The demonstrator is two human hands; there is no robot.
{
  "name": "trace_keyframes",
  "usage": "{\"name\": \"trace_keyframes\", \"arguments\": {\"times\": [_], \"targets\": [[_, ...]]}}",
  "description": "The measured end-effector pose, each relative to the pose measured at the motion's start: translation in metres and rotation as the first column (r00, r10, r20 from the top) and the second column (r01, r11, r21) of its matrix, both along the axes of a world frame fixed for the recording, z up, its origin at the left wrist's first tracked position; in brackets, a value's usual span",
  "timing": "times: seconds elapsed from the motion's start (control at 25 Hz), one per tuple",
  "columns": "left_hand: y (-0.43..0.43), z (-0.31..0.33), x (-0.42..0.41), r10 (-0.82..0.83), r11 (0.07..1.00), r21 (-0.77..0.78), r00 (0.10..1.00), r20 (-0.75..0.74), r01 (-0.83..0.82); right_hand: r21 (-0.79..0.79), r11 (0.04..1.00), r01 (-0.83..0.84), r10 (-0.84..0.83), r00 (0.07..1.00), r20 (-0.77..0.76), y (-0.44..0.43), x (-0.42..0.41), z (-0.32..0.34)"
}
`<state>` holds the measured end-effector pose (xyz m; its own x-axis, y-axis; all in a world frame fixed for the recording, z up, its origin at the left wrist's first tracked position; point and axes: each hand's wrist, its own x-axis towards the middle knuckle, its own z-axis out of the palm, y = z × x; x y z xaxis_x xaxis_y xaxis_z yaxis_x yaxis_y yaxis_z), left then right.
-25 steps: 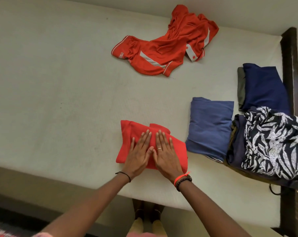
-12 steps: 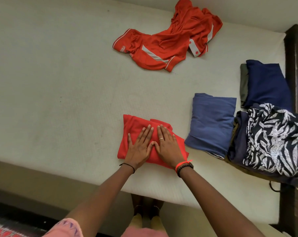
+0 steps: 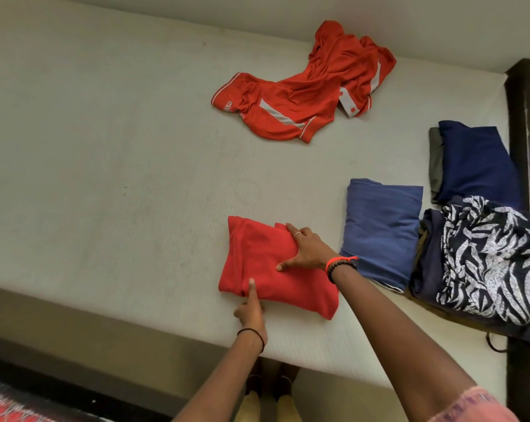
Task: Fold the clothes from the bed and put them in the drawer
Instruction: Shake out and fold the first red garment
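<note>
Red and folded, the red garment (image 3: 257, 257) lies near the front edge of the mattress (image 3: 105, 178); the left hand (image 3: 251, 313) pinches its near rim, thumb on top, other fingers hidden beneath, and the right hand (image 3: 310, 254) grips its right side, fingers curled over the far edge. Right of those fingers sits a folded blue garment (image 3: 382, 229), and well beyond the fingertips a crumpled red shirt (image 3: 303, 99).

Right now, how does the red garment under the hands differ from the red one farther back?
The near red garment is folded into a neat block; the far red shirt lies crumpled. The near red garment looks plain; the far red shirt shows white stripes and trim. Both lie on the mattress.
</note>
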<state>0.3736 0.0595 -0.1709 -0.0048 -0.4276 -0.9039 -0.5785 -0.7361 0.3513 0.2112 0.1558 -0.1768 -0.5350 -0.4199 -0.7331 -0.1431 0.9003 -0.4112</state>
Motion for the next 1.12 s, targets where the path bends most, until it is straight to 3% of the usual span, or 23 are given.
{"name": "trace_keyframes", "arguments": {"times": [0.12,0.24,0.36,0.48,0.56,0.68,0.8,0.92,1.0,1.12], "targets": [[0.007,0.0,-0.014,0.173,0.981,0.115,0.97,-0.169,-0.155,0.007,0.998,0.058,-0.059,0.997,0.055,0.001,-0.001,-0.004],[0.0,0.001,-0.024,0.14,0.986,0.128,0.959,-0.246,-0.111,-0.049,0.975,0.217,-0.208,0.967,0.149,0.005,0.003,-0.008],[-0.013,0.006,-0.035,0.061,0.998,0.015,0.94,-0.336,-0.059,-0.149,0.889,0.434,-0.372,0.872,0.318,0.012,0.006,-0.002],[-0.024,0.012,-0.057,0.084,0.996,0.034,0.894,-0.441,-0.077,-0.227,0.752,0.618,-0.474,0.747,0.466,0.013,0.016,0.013],[-0.031,0.016,-0.068,0.017,0.999,0.049,0.874,-0.485,0.007,-0.264,0.652,0.711,-0.519,0.672,0.529,0.013,0.022,0.017],[-0.048,0.024,-0.079,-0.203,0.965,0.034,0.825,-0.527,0.259,-0.246,0.544,0.802,-0.599,0.577,0.555,0.011,0.024,0.016],[-0.07,0.031,-0.102,-0.352,0.891,0.041,0.746,-0.565,0.451,-0.242,0.419,0.875,-0.698,0.481,0.53,0.008,0.027,0.03],[-0.084,0.04,-0.139,-0.475,0.764,0.072,0.635,-0.609,0.641,-0.329,0.263,0.907,-0.851,0.379,0.364,0.005,0.031,0.041],[-0.082,0.038,-0.165,-0.516,0.7,0.069,0.569,-0.64,0.711,-0.391,0.247,0.886,-0.919,0.343,0.196,0.003,0.031,0.041],[-0.066,0.022,-0.189,-0.598,0.724,-0.074,0.571,-0.562,0.686,-0.34,0.33,0.88,-0.917,0.385,0.107,0.005,0.03,0.027]]}}
